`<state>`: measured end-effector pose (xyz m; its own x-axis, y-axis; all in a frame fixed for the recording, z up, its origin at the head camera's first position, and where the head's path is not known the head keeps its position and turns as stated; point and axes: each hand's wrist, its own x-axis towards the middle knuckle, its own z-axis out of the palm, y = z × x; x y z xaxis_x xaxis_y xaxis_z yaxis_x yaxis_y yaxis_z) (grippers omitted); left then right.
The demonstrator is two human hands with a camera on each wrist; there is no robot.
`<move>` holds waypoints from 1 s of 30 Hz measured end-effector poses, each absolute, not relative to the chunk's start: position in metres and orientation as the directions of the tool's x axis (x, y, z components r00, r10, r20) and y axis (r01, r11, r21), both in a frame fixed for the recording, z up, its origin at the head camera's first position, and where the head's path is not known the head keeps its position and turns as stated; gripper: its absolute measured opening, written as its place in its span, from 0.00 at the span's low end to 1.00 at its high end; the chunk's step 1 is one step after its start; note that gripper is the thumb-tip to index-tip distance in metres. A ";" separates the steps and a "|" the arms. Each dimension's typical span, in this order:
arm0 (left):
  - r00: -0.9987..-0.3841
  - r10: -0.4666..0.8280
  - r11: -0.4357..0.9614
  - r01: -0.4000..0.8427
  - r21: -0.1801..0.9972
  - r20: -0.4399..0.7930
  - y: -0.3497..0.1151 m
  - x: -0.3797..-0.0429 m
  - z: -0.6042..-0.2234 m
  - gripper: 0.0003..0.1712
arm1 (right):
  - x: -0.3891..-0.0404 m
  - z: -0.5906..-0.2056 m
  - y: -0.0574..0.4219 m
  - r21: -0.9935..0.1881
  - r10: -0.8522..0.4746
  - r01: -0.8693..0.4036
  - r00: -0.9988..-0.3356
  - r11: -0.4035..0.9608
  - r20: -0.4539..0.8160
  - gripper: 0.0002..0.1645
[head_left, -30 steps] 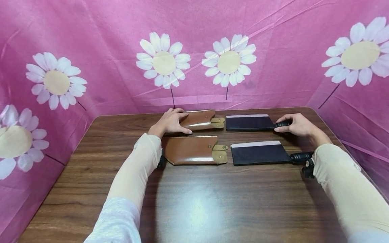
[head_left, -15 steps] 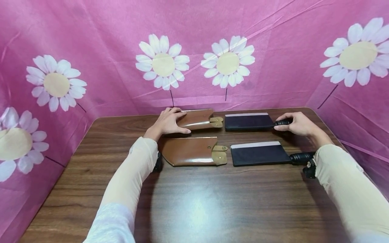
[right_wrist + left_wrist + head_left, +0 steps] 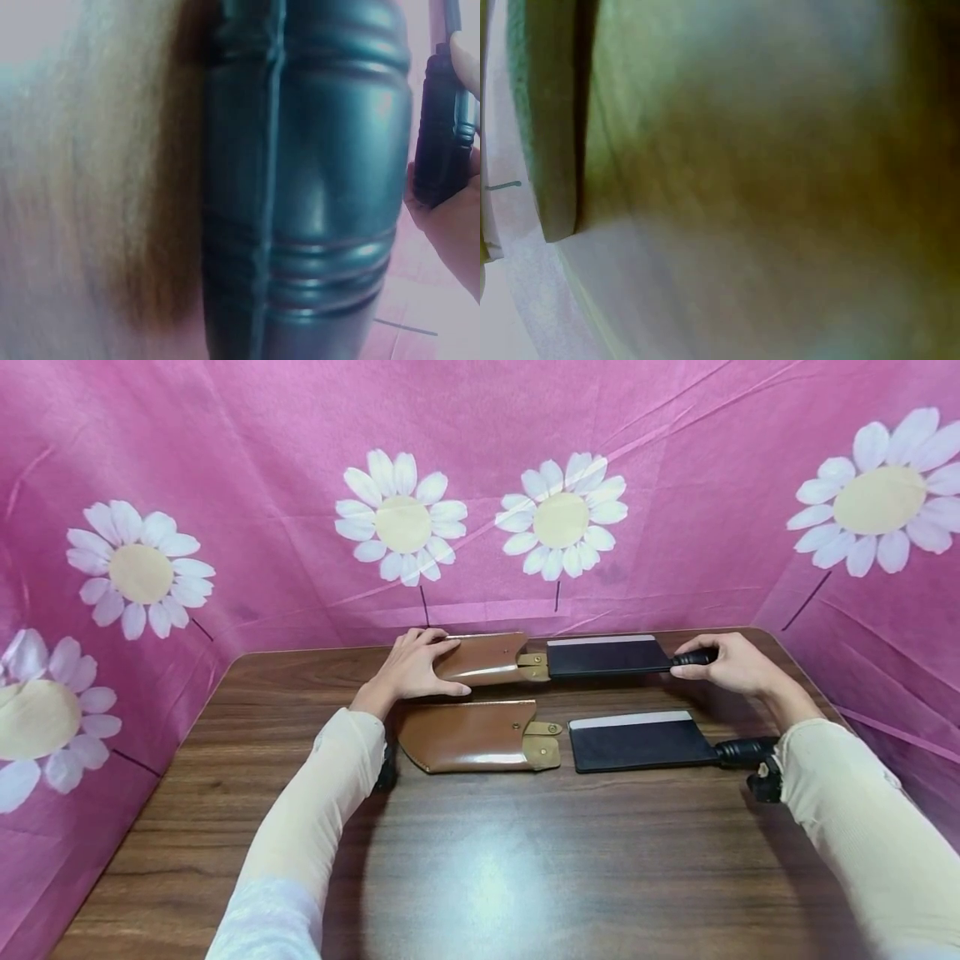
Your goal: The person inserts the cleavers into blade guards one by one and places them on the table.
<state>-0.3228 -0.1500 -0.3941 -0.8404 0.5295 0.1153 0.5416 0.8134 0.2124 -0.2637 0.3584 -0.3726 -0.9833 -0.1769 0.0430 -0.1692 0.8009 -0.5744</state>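
At the back of the table, my left hand (image 3: pixel 412 666) holds a brown leather knife sheath (image 3: pixel 483 657) by its left end, thumb along the near edge and fingers over the far side. My right hand (image 3: pixel 727 664) grips the black handle (image 3: pixel 442 124) of a cleaver (image 3: pixel 609 657) between thumb and fingers. This cleaver's dark blade has a pale strip along its far edge and points left. Its front end meets the tan flaps (image 3: pixel 534 667) at the sheath's mouth. The left wrist view is mostly blurred brown.
Nearer on the wooden table (image 3: pixel 480 868) lies a second brown sheath (image 3: pixel 468 735), mouth to the right. Beside it rests a second cleaver (image 3: pixel 641 743), whose black handle (image 3: pixel 315 165) looms large in the right wrist view. A pink flowered cloth (image 3: pixel 480 435) hangs behind.
My right hand has moved the far cleaver slightly left, closing the gap to the sheath's flaps. My left hand stays on the far sheath, having shifted slightly left with it.
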 end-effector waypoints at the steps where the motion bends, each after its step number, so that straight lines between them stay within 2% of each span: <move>1: -0.840 0.530 0.813 0.543 0.210 0.118 -0.150 -0.322 -0.394 0.58 | -0.263 -0.372 0.358 -0.573 -0.180 -0.173 -0.983 0.801 0.045 0.25; 11: -0.834 0.532 0.817 0.551 0.172 0.145 -0.151 -0.315 -0.385 0.58 | -0.257 -0.370 0.346 -0.621 -0.173 -0.195 -0.980 0.759 0.097 0.23; 30: -0.810 0.555 0.793 0.584 0.173 0.191 -0.150 -0.308 -0.386 0.58 | -0.249 -0.361 0.327 -0.584 -0.217 -0.254 -0.967 0.771 0.134 0.25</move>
<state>-0.3084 -0.1499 -0.3861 -0.8096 0.5550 0.1911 0.5843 0.7928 0.1733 -0.2489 0.3275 -0.3612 -0.9670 -0.2169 0.1335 -0.2536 0.7708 -0.5844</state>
